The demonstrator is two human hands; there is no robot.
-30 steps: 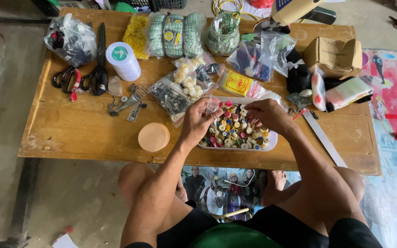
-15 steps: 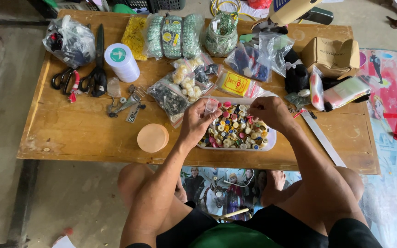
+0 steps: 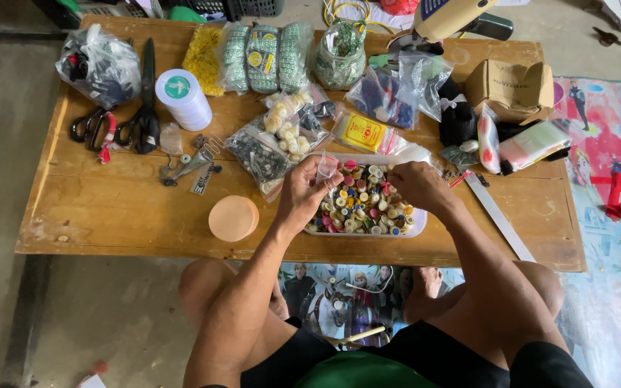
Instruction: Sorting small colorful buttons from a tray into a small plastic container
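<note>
Black scissors (image 3: 145, 108) lie far left, white tape roll (image 3: 183, 98) beside. Left hand (image 3: 303, 192) pinches a small clear bag (image 3: 325, 167), contents unreadable. Tray (image 3: 417, 228) holds mixed colourful buttons (image 3: 364, 205). Right hand (image 3: 417, 185) curled over them; grasp hidden.

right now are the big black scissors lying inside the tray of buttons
No, the scissors lie on the bare wooden table far to the left of the tray, beside a white spool.
</note>
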